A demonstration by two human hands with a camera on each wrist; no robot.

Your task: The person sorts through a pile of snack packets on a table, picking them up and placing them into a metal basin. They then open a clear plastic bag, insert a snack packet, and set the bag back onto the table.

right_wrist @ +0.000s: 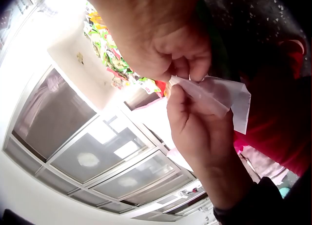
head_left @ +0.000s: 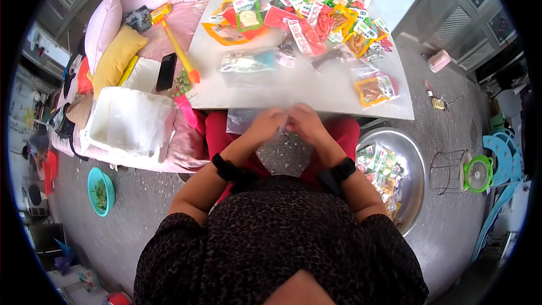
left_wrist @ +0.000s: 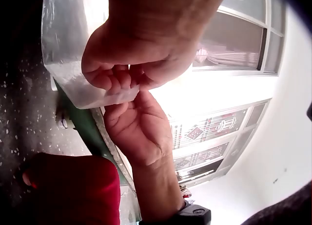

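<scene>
A clear plastic bag [head_left: 241, 120] [left_wrist: 73, 64] [right_wrist: 214, 96] is held at its edge by both hands, just off the table's front edge. The left hand [head_left: 267, 125] [left_wrist: 146, 44] [right_wrist: 204, 132] pinches the film between thumb and curled fingers. Close against it, the right hand [head_left: 306, 125] [left_wrist: 141, 130] [right_wrist: 170, 44] pinches the same edge, and the fingertips of the two hands nearly meet. In the head view the bag hangs below and left of the hands, over the lap; its opening cannot be made out.
Many colourful snack packets [head_left: 316, 0] lie heaped on the far part of the table [head_left: 327, 93]. A flat stack of clear bags [head_left: 247, 61] lies nearer. A metal basin [head_left: 415, 175] with packets stands right on the floor; a white foam box [head_left: 127, 121] sits left on the couch.
</scene>
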